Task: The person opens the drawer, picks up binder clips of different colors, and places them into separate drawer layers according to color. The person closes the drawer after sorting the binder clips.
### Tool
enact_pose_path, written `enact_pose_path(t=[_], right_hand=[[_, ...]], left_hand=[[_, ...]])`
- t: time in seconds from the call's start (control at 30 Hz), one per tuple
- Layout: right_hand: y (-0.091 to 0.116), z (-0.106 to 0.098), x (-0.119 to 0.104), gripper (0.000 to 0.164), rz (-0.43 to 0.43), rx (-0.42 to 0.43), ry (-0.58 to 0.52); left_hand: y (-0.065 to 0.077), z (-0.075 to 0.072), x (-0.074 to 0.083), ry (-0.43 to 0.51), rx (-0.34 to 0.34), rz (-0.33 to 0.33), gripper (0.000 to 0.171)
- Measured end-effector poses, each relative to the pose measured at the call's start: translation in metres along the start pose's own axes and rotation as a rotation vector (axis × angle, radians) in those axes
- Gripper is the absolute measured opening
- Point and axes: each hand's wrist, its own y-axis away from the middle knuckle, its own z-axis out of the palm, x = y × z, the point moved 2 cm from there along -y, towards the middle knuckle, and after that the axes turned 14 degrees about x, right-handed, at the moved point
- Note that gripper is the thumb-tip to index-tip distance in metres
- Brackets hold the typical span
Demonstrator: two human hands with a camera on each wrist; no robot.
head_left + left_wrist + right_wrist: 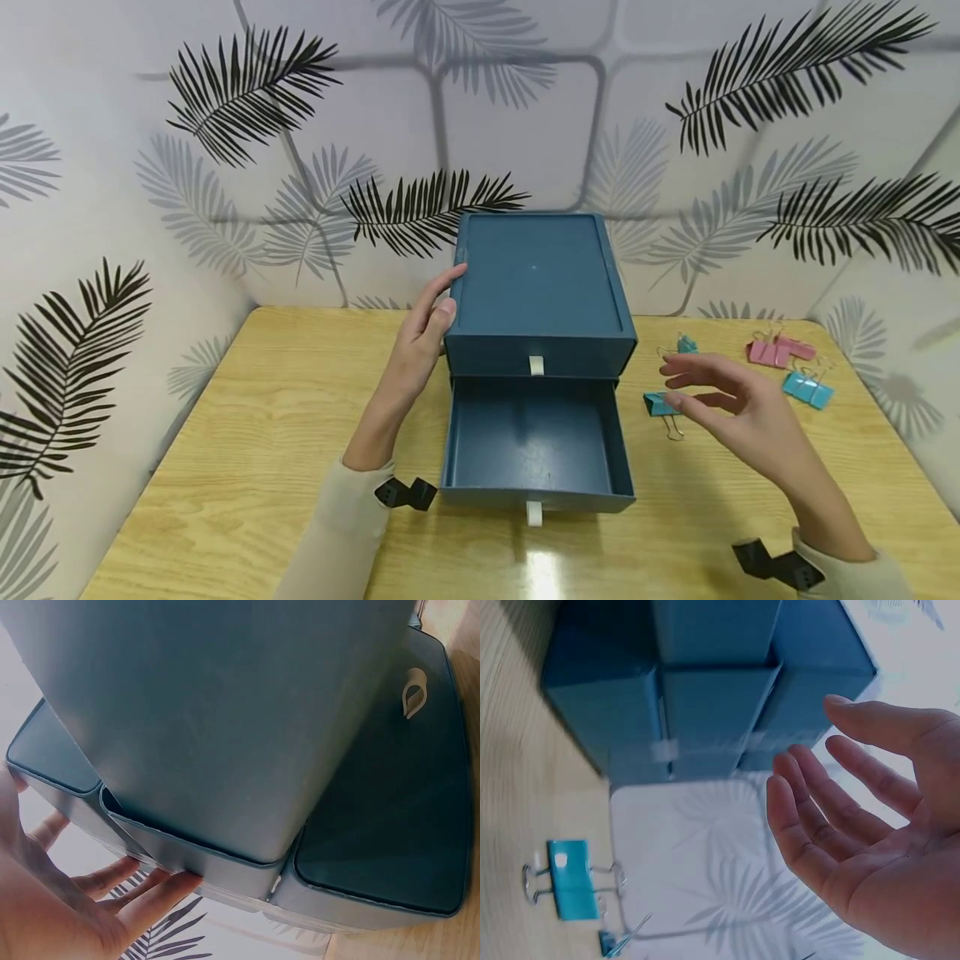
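A dark blue drawer unit (536, 275) stands on the table, its lower visible drawer (534, 433) pulled out with a bare inside. My left hand (416, 342) touches the unit's upper left side, fingers extended along it; the left wrist view shows the fingertips (184, 882) against that side. On the right, my right hand (742, 408) is raised with fingers loosely bent and nothing in them. Its thumb overlaps a blue binder clip (657, 404) in the head view. The right wrist view shows a blue binder clip (573, 879) standing apart from the hand.
Pink binder clips (768, 353) and another blue binder clip (807, 389) lie at the table's right rear. A small teal clip (686, 343) sits beside the unit. A leaf-patterned wall (517, 125) rises behind the wooden table (300, 400).
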Motion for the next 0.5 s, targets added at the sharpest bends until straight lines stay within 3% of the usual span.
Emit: enact_pose_path(t=[0.17, 0.5], right_hand=[[-0.007, 0.0, 0.028, 0.043, 0.025, 0.019, 0.04], [0.001, 0.012, 0.078, 0.047, 0.126, -0.027, 0.115]], left_hand=[[-0.001, 0.0, 0.0, 0.002, 0.003, -0.003, 0.049], [0.0, 0.0, 0.001, 0.02, -0.001, -0.006, 0.048]])
